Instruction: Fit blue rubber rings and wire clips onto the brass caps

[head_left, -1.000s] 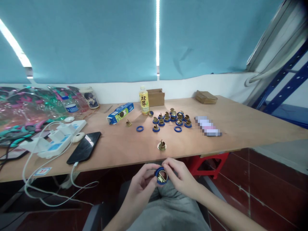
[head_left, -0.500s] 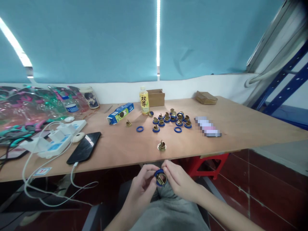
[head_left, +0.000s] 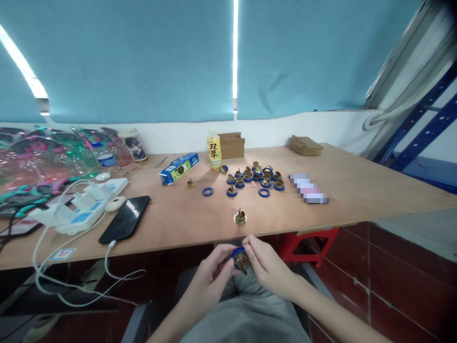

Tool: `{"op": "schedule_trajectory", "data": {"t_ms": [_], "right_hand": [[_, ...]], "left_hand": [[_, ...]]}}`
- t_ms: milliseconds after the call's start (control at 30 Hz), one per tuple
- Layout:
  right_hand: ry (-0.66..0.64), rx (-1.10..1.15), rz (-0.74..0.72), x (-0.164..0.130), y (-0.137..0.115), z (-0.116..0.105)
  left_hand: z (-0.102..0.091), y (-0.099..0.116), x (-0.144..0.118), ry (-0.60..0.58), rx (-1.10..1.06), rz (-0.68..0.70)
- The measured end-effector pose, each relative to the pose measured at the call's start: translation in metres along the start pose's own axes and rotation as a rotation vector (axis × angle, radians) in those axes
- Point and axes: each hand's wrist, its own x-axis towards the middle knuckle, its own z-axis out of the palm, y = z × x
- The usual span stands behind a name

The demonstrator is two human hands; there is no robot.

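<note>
Left hand (head_left: 210, 276) and right hand (head_left: 266, 267) pinch small brass fitting with blue rubber ring (head_left: 240, 257) over lap, fingertips pressed on rim. Likely light, stiff metal, stretchy ring (grip edges). Loose brass fitting (head_left: 240, 217) at 12 o'clock on wooden table (head_left: 357, 190); cluster of ringed fittings (head_left: 255, 177) beyond.

Wooden table (head_left: 357, 190) with brass fittings (head_left: 255, 176), phone (head_left: 124, 219), bottle (head_left: 213, 149).

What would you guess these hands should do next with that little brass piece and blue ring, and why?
Probably press the blue ring fully around the brass piece. Both the left hand and the right hand pinch the pair over the lap, and the finished pieces on the table wear such rings.
</note>
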Motion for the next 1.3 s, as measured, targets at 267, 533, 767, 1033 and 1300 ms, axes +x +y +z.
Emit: {"op": "schedule_trajectory", "data": {"t_ms": [267, 533, 767, 1033, 1300], "right_hand": [[0.035, 0.093, 0.068, 0.002, -0.002, 0.002], [-0.047, 0.220, 0.139, 0.001, -0.007, -0.006], [-0.095, 0.308, 0.104, -0.001, -0.005, -0.005], [-0.029, 0.296, 0.085, 0.000, -0.004, -0.003], [0.008, 0.327, 0.062, 0.001, -0.008, -0.001]], "left_hand": [[0.003, 0.005, -0.003, -0.064, 0.017, -0.010], [0.003, -0.004, 0.002, 0.041, -0.053, -0.014], [0.001, -0.004, 0.004, 0.094, -0.128, 0.013], [0.002, -0.003, 0.004, 0.106, -0.136, 0.005], [0.002, 0.003, 0.002, 0.098, -0.137, 0.039]]}}
